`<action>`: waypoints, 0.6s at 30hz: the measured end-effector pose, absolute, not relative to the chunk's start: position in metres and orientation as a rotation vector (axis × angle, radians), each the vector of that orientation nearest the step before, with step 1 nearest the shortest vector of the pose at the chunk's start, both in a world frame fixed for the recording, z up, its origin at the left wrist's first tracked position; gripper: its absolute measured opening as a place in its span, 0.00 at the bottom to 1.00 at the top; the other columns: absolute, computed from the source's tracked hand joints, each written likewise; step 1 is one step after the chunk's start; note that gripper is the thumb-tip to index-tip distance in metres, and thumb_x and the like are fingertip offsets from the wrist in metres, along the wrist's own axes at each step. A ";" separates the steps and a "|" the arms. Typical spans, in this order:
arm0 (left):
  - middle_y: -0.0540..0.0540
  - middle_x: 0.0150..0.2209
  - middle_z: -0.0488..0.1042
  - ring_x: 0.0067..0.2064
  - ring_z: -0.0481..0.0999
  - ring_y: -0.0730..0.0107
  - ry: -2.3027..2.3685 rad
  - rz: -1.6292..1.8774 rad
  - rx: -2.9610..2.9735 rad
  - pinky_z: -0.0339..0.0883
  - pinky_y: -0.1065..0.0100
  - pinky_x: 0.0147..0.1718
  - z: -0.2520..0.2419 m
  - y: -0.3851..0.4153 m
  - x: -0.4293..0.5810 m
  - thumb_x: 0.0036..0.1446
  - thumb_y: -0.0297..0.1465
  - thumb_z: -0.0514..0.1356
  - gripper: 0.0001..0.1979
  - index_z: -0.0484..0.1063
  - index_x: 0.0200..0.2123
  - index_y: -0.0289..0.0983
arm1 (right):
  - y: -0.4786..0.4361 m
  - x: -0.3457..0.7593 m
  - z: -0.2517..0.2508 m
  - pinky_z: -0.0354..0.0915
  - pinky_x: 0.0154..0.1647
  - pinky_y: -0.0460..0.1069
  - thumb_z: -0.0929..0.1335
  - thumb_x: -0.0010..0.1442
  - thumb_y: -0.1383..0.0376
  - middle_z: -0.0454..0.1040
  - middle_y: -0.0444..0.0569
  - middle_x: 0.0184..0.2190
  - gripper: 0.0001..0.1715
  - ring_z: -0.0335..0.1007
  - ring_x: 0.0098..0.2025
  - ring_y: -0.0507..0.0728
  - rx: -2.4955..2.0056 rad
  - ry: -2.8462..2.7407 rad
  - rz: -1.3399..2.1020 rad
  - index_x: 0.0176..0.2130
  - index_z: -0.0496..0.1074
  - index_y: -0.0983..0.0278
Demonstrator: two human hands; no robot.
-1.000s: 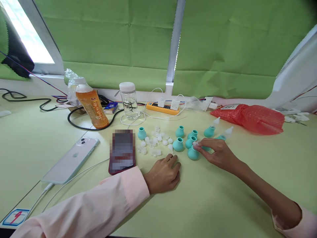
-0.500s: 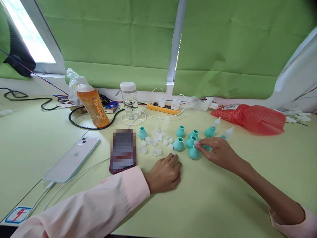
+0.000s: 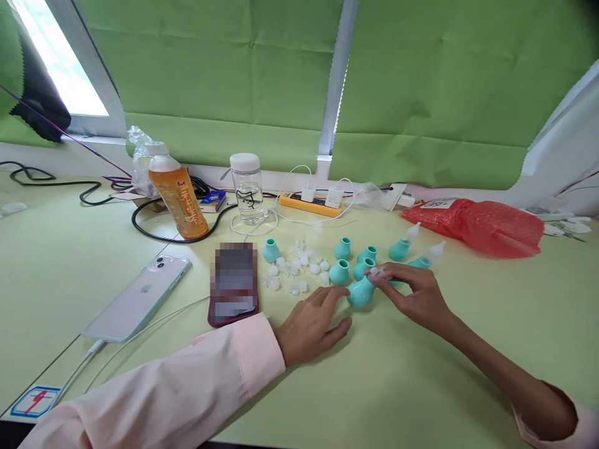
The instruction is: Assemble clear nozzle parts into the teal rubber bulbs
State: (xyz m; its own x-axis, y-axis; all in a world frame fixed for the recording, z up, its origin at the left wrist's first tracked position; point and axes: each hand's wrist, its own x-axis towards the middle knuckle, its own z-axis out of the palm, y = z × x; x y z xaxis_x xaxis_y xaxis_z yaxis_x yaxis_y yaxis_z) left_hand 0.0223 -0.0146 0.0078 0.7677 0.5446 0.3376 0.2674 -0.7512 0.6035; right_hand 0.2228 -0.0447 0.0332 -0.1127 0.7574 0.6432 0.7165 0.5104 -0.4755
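My right hand (image 3: 416, 292) pinches a small clear plastic tip (image 3: 377, 272) at the mouth of a teal rubber bulb (image 3: 360, 293), which leans toward my left hand. My left hand (image 3: 312, 323) lies on the table with fingers stretched out, their ends close to that bulb. Several more teal bulbs (image 3: 342, 249) stand just behind. Two bulbs fitted with clear tips (image 3: 402, 246) lie further right. A scatter of loose clear tips (image 3: 297, 267) sits left of the bulbs.
A red-cased phone (image 3: 235, 284) and a white phone (image 3: 139, 298) on a cable lie at left. Behind stand an orange drink bottle (image 3: 179, 201), a clear jar (image 3: 246, 189) and a yellow power strip (image 3: 311, 204). A red plastic bag (image 3: 477, 224) lies at right.
My left hand has opened from curled to stretched fingers and reached toward the bulb. The bulb under my right hand has tipped left.
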 end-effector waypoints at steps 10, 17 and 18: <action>0.53 0.26 0.58 0.20 0.58 0.82 0.625 0.627 1.550 0.57 0.77 0.16 0.010 -0.031 0.019 0.50 0.38 0.55 0.19 0.57 0.44 0.37 | -0.062 0.197 0.023 0.65 0.34 0.53 0.66 0.51 0.69 0.64 0.47 0.31 0.09 0.64 0.35 0.56 -0.986 -1.696 0.487 0.28 0.74 0.56; 0.54 0.22 0.56 0.23 0.53 0.79 0.723 0.685 1.756 0.50 0.76 0.20 0.011 -0.033 0.014 0.49 0.29 0.54 0.09 0.62 0.36 0.36 | -0.060 0.199 0.022 0.62 0.32 0.51 0.65 0.52 0.65 0.61 0.48 0.30 0.07 0.61 0.34 0.54 -1.012 -1.739 0.774 0.29 0.74 0.56; 0.54 0.23 0.56 0.24 0.53 0.79 0.722 0.685 1.758 0.50 0.75 0.21 0.010 -0.033 0.015 0.48 0.29 0.54 0.09 0.62 0.36 0.36 | -0.061 0.198 0.023 0.62 0.33 0.51 0.65 0.52 0.65 0.61 0.47 0.30 0.07 0.61 0.33 0.54 -1.013 -1.738 0.794 0.29 0.74 0.56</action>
